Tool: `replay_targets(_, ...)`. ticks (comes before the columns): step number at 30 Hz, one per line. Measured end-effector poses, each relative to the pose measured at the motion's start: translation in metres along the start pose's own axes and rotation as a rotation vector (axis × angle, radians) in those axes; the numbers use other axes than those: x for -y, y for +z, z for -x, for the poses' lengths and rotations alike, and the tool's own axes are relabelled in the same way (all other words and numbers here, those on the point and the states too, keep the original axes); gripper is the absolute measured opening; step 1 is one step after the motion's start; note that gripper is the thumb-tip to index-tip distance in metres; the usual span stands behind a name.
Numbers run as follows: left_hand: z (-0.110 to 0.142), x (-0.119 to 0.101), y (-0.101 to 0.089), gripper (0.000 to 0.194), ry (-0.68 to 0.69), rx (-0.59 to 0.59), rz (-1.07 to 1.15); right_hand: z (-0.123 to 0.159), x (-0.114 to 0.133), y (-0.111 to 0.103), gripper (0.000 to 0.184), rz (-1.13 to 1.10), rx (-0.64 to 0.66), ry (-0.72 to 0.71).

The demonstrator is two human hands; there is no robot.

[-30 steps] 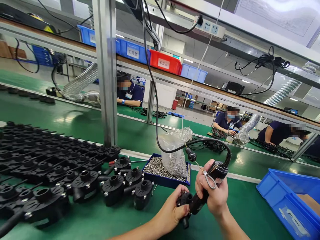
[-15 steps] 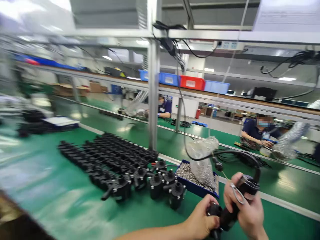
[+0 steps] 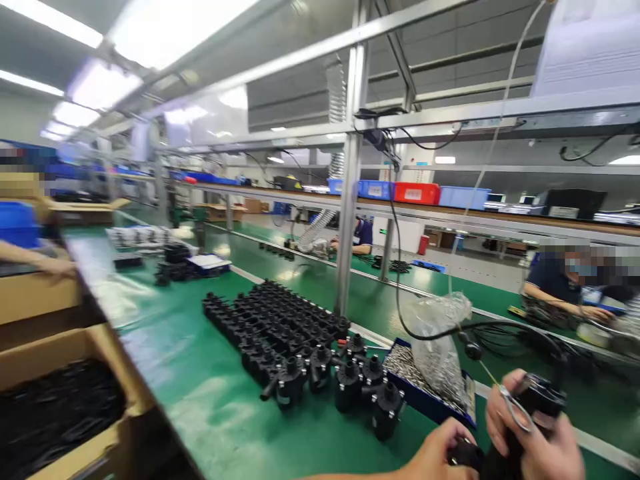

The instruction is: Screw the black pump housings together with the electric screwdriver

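Note:
At the bottom right my right hand is wrapped round a black electric screwdriver that hangs from a black cable and a thin cord. My left hand grips a small black plastic part just under the tool's tip; most of that part is hidden by my fingers. Just beyond my hands stands a blue tray of silver screws with a clear bag of screws on it. Rows of black pump housings lie on the green belt, three of them upright near the tray.
A cardboard box of black parts stands at the lower left. An upright metal post rises behind the housings. Blue and red bins line the shelf. Other people work across the belt, and another person's arm reaches in at far left.
The view has swung left and upward, so my hands now sit at the bottom right edge. The box at the left and more of the belt have come into sight. My grip is unchanged.

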State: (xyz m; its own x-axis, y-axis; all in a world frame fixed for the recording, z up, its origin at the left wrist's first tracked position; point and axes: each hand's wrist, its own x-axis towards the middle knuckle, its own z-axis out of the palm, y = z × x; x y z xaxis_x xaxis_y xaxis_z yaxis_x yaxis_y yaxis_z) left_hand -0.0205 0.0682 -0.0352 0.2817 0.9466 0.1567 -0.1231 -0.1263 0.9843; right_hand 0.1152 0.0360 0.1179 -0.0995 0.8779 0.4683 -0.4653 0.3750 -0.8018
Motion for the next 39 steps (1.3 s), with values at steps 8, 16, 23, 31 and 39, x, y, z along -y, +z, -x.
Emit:
replay_targets(8, 0.035, -0.029, 0.003, 0.085, 0.179, 0.155, 0.040, 0.011, 0.006, 0.022, 0.044, 0.058, 0.094, -0.107)
replay_targets(16, 0.044, -0.043, -0.019, 0.144, 0.097, 0.404, 0.001, 0.006, 0.057, 0.009, 0.039, -0.026, 0.005, -0.159)
replay_targets(23, 0.050, -0.026, -0.006, 0.108, -0.057, 0.215, 0.196, -0.001, 0.111, -0.019, 0.026, -0.109, -0.204, -0.328)
replay_targets(31, 0.051, -0.050, -0.012, 0.088, -0.139, 0.366, 0.500, -0.001, 0.124, -0.029, 0.026, -0.118, -0.276, -0.334)
replay_targets(39, 0.045, -0.036, -0.017, 0.093, -0.231, 0.606, 0.467, 0.002, 0.122, -0.027, 0.021, -0.087, -0.232, -0.328)
